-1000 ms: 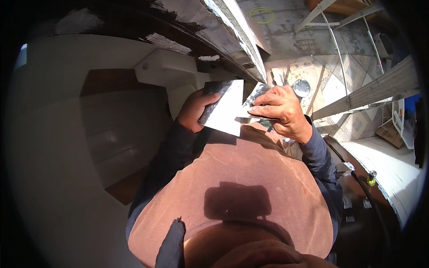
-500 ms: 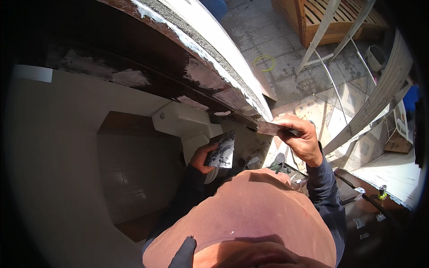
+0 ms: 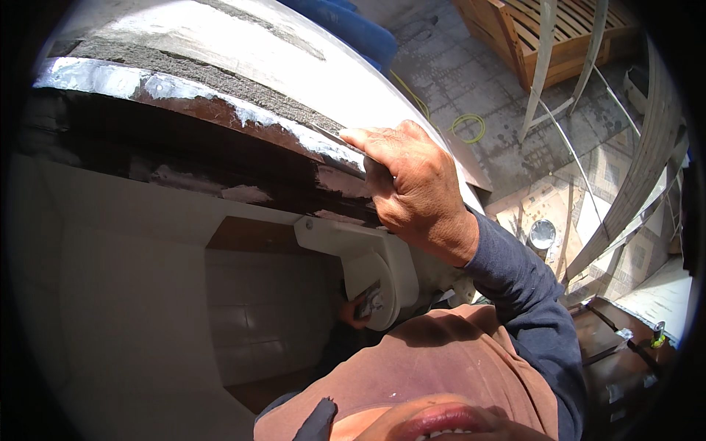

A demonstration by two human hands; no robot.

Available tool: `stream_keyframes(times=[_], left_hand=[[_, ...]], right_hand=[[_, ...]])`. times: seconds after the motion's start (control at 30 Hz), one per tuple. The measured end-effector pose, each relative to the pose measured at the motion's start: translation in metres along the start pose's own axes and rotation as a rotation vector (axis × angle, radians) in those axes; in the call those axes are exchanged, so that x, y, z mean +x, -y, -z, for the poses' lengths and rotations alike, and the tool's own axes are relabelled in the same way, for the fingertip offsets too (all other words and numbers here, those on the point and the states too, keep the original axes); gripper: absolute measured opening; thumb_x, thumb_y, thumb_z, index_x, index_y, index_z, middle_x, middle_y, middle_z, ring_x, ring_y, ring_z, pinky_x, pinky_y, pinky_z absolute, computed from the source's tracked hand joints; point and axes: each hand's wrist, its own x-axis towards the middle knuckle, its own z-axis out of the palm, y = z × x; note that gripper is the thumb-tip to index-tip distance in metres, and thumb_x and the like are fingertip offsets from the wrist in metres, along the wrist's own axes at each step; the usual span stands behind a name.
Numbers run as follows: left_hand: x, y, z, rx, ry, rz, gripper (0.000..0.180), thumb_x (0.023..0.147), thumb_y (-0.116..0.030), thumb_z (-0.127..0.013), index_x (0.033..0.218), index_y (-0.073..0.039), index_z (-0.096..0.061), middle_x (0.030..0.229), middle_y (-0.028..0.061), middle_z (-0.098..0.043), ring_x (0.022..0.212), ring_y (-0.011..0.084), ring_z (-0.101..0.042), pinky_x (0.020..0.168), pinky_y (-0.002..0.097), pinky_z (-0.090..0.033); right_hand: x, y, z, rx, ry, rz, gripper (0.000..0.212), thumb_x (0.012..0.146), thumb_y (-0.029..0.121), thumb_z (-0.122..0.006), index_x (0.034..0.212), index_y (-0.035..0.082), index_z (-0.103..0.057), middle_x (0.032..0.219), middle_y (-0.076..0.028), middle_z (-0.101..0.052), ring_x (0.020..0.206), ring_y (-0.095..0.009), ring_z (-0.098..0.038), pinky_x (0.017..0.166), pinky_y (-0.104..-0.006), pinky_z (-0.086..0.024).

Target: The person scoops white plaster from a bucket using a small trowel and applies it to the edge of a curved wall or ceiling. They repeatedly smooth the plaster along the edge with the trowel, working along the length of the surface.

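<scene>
My right hand [image 3: 415, 180] is raised against the edge of a dark brown wooden frame [image 3: 220, 114], fingers closed on a flat scraper that the hand now almost wholly hides. Whitish filler [image 3: 191, 90] runs along that edge beside rough grey mortar [image 3: 213, 70], and pinkish filler patches [image 3: 246, 193] cover parts of the wood. Lower down, in shadow, my left hand [image 3: 353, 312] grips a flat plate [image 3: 372, 297] smeared with dark and light paste.
Below the frame stands a pale toilet [image 3: 368, 275]. To the right are a metal ladder [image 3: 625, 198], an open can [image 3: 543, 234], a slatted wooden piece [image 3: 529, 51] and a yellow-green hose [image 3: 468, 128]. A blue object [image 3: 346, 29] lies beyond the white wall.
My right hand has moved up and left to the frame's edge with the scraper. My left hand has dropped lower with the plate. The view has shifted leftward along the frame.
</scene>
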Motion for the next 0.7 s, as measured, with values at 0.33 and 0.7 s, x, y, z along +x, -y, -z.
stream_keyframes(times=[0.33, 0.7], left_hand=[[0.042, 0.023, 0.021, -0.252, 0.264, -0.112, 0.035, 0.091, -0.015, -0.072, 0.123, -0.02, -0.059, 0.116, 0.0037, -0.06, 0.101, 0.0222, -0.06, 0.078, 0.043, -0.052], [0.029, 0.026, -0.004, -0.29, 0.225, -0.162, 0.023, 0.094, -0.015, -0.066, 0.117, -0.014, -0.063, 0.109, 0.006, -0.064, 0.102, 0.0223, -0.06, 0.081, 0.0436, -0.053]], right_hand=[[0.008, 0.011, 0.004, 0.068, -0.086, 0.105, 0.042, 0.073, -0.002, -0.064, 0.114, 0.004, -0.069, 0.103, -0.012, -0.073, 0.087, -0.031, -0.062, 0.077, -0.0412, -0.053], [0.016, 0.013, 0.004, 0.18, 0.046, 0.085, 0.04, 0.074, -0.003, -0.06, 0.111, 0.003, -0.071, 0.102, -0.012, -0.074, 0.085, -0.03, -0.063, 0.075, -0.0411, -0.054]])
